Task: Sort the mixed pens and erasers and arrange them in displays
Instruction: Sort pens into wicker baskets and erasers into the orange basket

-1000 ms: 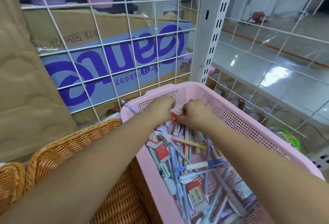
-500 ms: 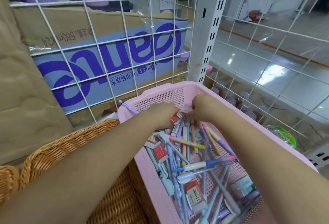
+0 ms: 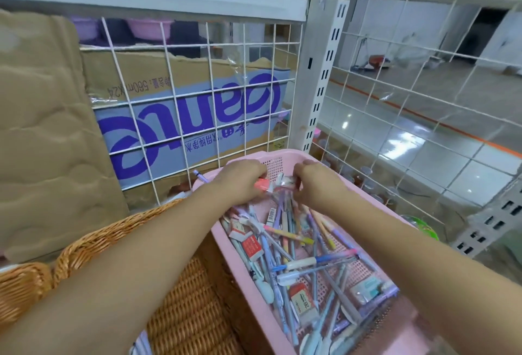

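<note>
Now the left hand (image 3: 240,182) and right hand (image 3: 319,185) each pinch wrapped erasers (image 3: 263,185) over the pink basket (image 3: 248,155), and one loose grip could spill them among the pens (image 3: 316,260).

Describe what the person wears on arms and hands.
Nothing shows: the left hand and right hand are ungloved, with no rings or wristbands visible. The left forearm and right forearm are uncovered, with no sleeve in view up to the frame edge.
</note>
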